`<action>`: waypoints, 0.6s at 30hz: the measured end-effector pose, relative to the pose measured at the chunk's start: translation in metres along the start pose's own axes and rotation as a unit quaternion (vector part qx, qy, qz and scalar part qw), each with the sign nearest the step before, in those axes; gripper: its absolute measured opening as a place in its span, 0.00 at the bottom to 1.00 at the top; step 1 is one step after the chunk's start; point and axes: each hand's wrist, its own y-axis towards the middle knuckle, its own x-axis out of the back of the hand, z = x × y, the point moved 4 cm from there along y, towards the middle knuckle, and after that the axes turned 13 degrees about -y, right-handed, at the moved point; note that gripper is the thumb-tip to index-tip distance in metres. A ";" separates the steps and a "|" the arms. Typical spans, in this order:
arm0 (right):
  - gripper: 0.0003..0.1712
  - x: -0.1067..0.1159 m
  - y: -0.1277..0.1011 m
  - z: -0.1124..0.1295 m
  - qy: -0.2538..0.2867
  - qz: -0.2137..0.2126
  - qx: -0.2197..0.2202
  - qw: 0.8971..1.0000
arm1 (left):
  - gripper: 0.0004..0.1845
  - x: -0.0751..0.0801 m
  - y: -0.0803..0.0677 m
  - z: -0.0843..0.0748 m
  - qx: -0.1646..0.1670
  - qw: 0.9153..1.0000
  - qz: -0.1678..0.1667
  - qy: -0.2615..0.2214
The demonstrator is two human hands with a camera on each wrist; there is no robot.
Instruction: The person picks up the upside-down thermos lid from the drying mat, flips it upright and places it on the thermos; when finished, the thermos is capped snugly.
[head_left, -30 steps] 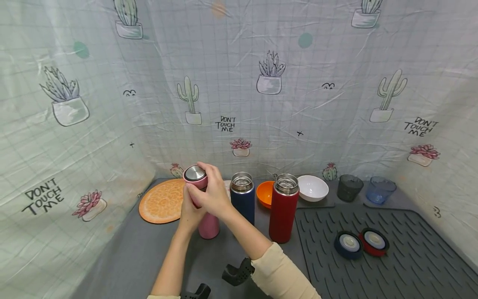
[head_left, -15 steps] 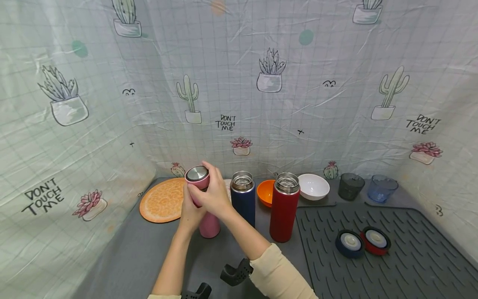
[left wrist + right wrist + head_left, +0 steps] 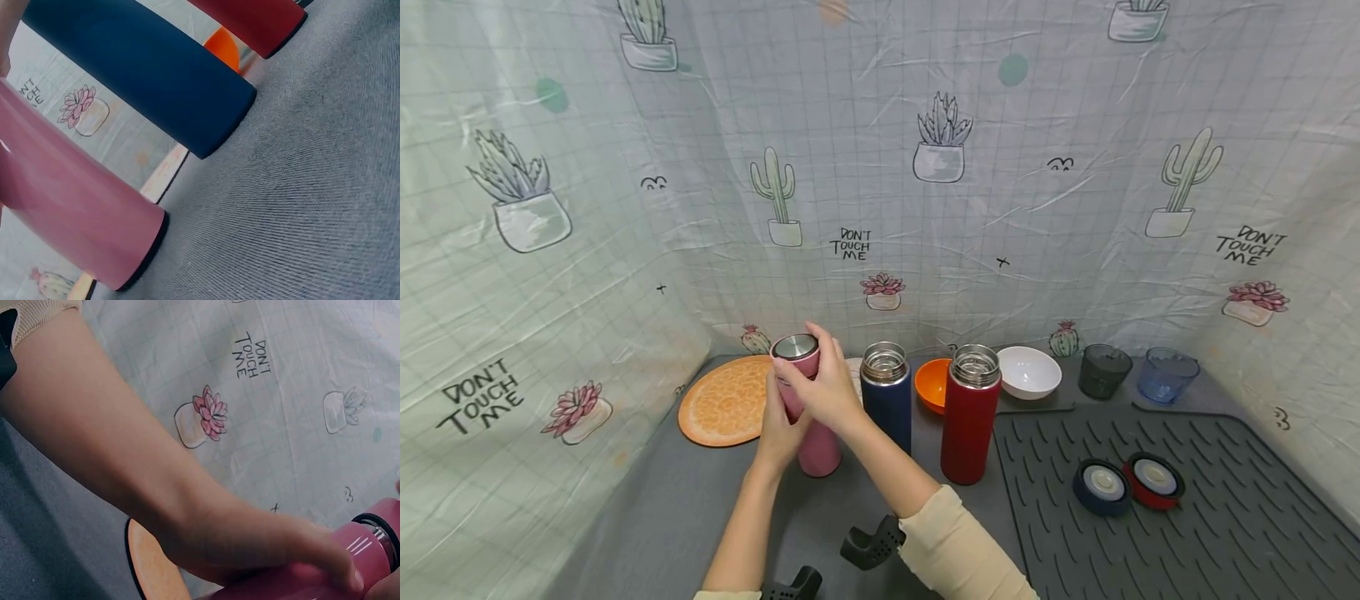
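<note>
A pink thermos bottle [image 3: 820, 454] stands upright on the table, its pink lid [image 3: 795, 348] with a steel top at its upper end. My left hand [image 3: 781, 429] grips the bottle's upper body. Across it reaches my right hand [image 3: 829, 385], fingers on the lid's far side and thumb on its near side. In the right wrist view, the left hand [image 3: 250, 544] wraps the pink body, and a dark ring with shiny metal [image 3: 378, 528] shows near the neck. The left wrist view shows the bottle's base [image 3: 134, 244] on the cloth.
Just right stand a blue bottle [image 3: 886, 408] and a red bottle [image 3: 966, 433], both lidless. Blue and red lids [image 3: 1101, 487] lie upside down on a ridged mat [image 3: 1150, 558]. Behind are an orange bowl [image 3: 931, 383], white bowl [image 3: 1030, 372], two cups [image 3: 1105, 371] and a round orange mat [image 3: 726, 400].
My right thumb has shifted up onto the side of the pink lid. The left hand keeps its grip on the bottle, and the other objects stay where they were.
</note>
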 end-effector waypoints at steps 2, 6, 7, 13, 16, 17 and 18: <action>0.35 0.000 0.000 0.000 0.018 0.003 0.006 1.000 | 0.36 0.000 -0.001 0.000 -0.038 0.999 0.019 -0.019; 0.34 0.000 0.001 -0.002 0.053 0.000 0.015 0.998 | 0.34 0.002 -0.002 0.006 -0.071 0.996 0.037 -0.041; 0.34 0.000 0.002 -0.003 0.059 -0.002 0.014 0.998 | 0.34 0.002 -0.003 0.008 -0.071 0.996 0.038 -0.043; 0.36 0.000 0.002 -0.004 0.045 -0.012 -0.016 0.999 | 0.30 0.004 -0.005 0.016 -0.071 0.996 0.037 -0.039; 0.38 0.000 0.002 -0.004 0.031 -0.005 -0.015 0.999 | 0.29 0.004 -0.005 0.016 -0.071 0.996 0.038 -0.044; 0.38 0.001 0.002 -0.004 0.031 -0.001 -0.011 0.999 | 0.29 0.004 -0.006 0.017 -0.070 0.996 0.038 -0.046; 0.39 0.001 0.002 -0.004 0.037 0.005 -0.007 0.999 | 0.29 0.004 -0.006 0.017 -0.070 0.996 0.038 -0.046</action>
